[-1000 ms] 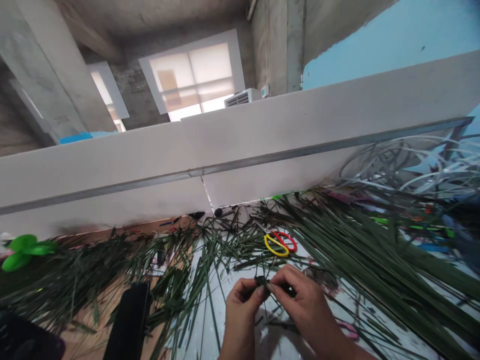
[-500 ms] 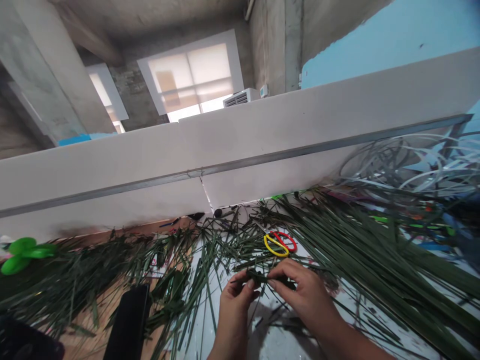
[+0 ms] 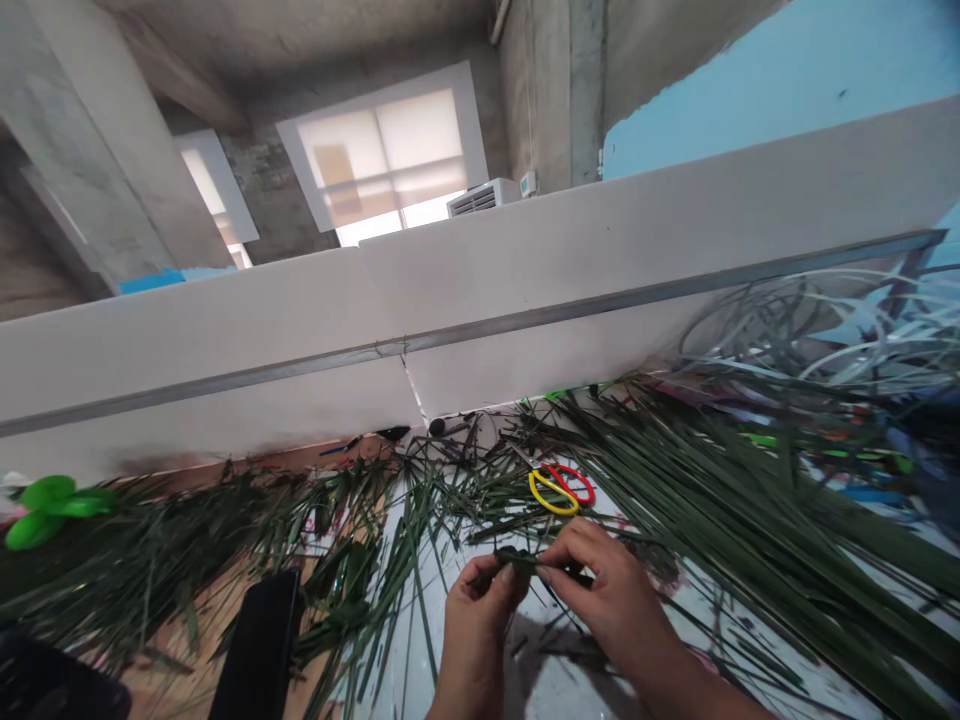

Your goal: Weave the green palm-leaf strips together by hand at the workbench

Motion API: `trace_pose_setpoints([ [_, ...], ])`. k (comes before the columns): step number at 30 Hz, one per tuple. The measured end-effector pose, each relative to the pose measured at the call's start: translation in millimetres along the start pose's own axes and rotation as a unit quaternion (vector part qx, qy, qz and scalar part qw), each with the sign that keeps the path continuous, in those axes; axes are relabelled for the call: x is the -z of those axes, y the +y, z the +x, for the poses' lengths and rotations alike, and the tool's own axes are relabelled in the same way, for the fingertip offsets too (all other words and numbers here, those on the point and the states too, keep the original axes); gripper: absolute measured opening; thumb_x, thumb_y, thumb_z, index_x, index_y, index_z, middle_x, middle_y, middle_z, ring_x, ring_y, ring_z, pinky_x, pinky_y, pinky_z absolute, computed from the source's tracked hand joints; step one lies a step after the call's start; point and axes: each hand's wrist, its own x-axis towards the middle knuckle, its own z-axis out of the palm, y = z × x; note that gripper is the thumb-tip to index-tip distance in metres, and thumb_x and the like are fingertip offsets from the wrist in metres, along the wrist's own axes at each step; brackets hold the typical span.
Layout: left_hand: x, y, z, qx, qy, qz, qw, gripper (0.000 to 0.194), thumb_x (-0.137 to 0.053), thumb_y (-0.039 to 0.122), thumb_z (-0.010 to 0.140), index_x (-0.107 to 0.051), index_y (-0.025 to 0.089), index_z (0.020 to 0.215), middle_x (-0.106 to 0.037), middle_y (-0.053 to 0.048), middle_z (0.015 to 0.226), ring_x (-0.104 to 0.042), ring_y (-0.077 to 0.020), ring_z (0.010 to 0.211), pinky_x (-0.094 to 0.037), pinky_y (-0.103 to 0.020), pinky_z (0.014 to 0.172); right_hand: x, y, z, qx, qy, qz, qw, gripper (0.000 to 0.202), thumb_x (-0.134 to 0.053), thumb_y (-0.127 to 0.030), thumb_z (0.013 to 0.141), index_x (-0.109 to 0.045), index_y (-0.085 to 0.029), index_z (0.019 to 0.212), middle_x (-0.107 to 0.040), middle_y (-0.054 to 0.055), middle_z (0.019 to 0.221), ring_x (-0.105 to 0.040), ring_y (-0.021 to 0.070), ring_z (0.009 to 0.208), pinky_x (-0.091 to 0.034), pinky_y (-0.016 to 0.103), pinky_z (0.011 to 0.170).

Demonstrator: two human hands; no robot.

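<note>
A small dark green piece of folded leaf strip (image 3: 517, 556) is held between my two hands, low in the middle of the view. My left hand (image 3: 484, 610) pinches its left side with thumb and fingers. From the right, my right hand (image 3: 604, 580) pinches the strip between thumb and forefinger, close to the left fingertips. The exact shape of the piece is partly hidden by the fingers. Just beyond my hands lie scissors (image 3: 555, 487) with one yellow and one red handle loop, resting on leaf scraps.
Long green leaves (image 3: 720, 510) spread across the right side. Cut strips (image 3: 187, 550) are heaped at the left, beside a black phone (image 3: 259, 640) and a green balloon-like object (image 3: 49, 510). Pale coiled strips (image 3: 810, 310) lie far right. A white partition (image 3: 480, 370) rises behind.
Both hands have shifted very slightly, the left a little to the right and closer round the leaf piece. The scissors and leaves stay where they were.
</note>
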Motion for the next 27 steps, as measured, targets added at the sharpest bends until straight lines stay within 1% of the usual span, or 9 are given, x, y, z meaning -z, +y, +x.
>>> trace_pose_setpoints([
  [6,-0.8,-1.0,-0.1,-0.001,0.009,-0.001,1.0,0.041,-0.098,0.031,0.041,-0.073,0.014,0.068,-0.073,-0.005,0.07,-0.066,-0.0154,0.067,-0.052,-0.025,0.072,0.0,-7.6,-2.1,-0.009,0.009,-0.008,1.0,0.014,-0.062,-0.019,0.083,-0.063,-0.021,0.069,-0.06,0.0,0.073,-0.058,0.02,0.073,-0.042,0.031,0.066],
  [9,2.0,-4.2,1.6,-0.005,0.0,-0.002,1.0,0.038,-0.097,0.031,0.044,-0.073,0.014,0.069,-0.074,-0.006,0.071,-0.067,-0.0165,0.069,-0.052,-0.027,0.074,-0.6,-11.7,-3.7,-0.01,0.02,-0.009,1.0,0.015,-0.061,-0.018,0.084,-0.062,-0.021,0.07,-0.059,0.0,0.073,-0.058,0.02,0.073,-0.043,0.031,0.067],
  [13,6.0,-8.7,4.3,-0.009,-0.011,-0.002,1.0,0.035,-0.096,0.03,0.048,-0.073,0.014,0.069,-0.074,-0.007,0.071,-0.067,-0.0167,0.069,-0.052,-0.026,0.073,-1.9,-11.3,-5.0,0.004,0.02,-0.018,1.0,0.014,-0.061,-0.017,0.085,-0.062,-0.021,0.071,-0.059,0.0,0.074,-0.058,0.0198,0.074,-0.042,0.031,0.068],
  [16,4.9,-6.6,3.7,-0.009,-0.018,-0.005,1.0,0.036,-0.096,0.029,0.048,-0.073,0.013,0.069,-0.074,-0.006,0.071,-0.067,-0.0158,0.069,-0.052,-0.026,0.072,-2.0,-9.5,-4.1,0.008,0.021,-0.014,1.0,0.014,-0.062,-0.017,0.084,-0.063,-0.021,0.071,-0.059,0.0,0.074,-0.057,0.0195,0.073,-0.042,0.031,0.067],
  [20,0.9,0.1,2.7,-0.004,-0.022,-0.015,1.0,0.038,-0.096,0.031,0.047,-0.074,0.014,0.074,-0.074,-0.005,0.073,-0.066,-0.0148,0.068,-0.052,-0.024,0.069,-0.9,-9.7,-1.5,-0.015,0.018,0.01,1.0,0.014,-0.061,-0.018,0.085,-0.063,-0.021,0.071,-0.059,-0.001,0.073,-0.058,0.0188,0.071,-0.043,0.03,0.065],
  [23,1.5,1.8,4.5,-0.004,-0.025,-0.025,0.999,0.039,-0.097,0.029,0.046,-0.074,0.015,0.074,-0.074,-0.005,0.076,-0.067,-0.0163,0.071,-0.053,-0.026,0.071,-0.2,-9.6,0.1,-0.016,0.003,0.01,1.0,0.01,-0.062,-0.018,0.085,-0.065,-0.021,0.075,-0.061,0.0,0.075,-0.059,0.0189,0.073,-0.043,0.03,0.067],
  [25,4.0,0.6,6.3,-0.013,-0.038,-0.017,0.999,0.036,-0.095,0.029,0.05,-0.074,0.015,0.075,-0.075,-0.006,0.079,-0.068,-0.0175,0.074,-0.053,-0.028,0.075,0.3,-8.3,0.6,-0.006,-0.006,-0.008,1.0,0.006,-0.064,-0.018,0.084,-0.067,-0.021,0.081,-0.062,0.0,0.079,-0.06,0.0201,0.078,-0.044,0.031,0.071],
  [27,7.2,-1.5,8.0,-0.026,-0.055,0.005,0.998,0.033,-0.093,0.029,0.054,-0.074,0.015,0.077,-0.074,-0.007,0.081,-0.067,-0.0181,0.076,-0.053,-0.03,0.076,0.7,-6.2,0.9,0.001,-0.009,-0.03,0.999,0.005,-0.065,-0.018,0.083,-0.069,-0.022,0.084,-0.063,0.001,0.082,-0.06,0.0212,0.081,-0.044,0.033,0.073],
])
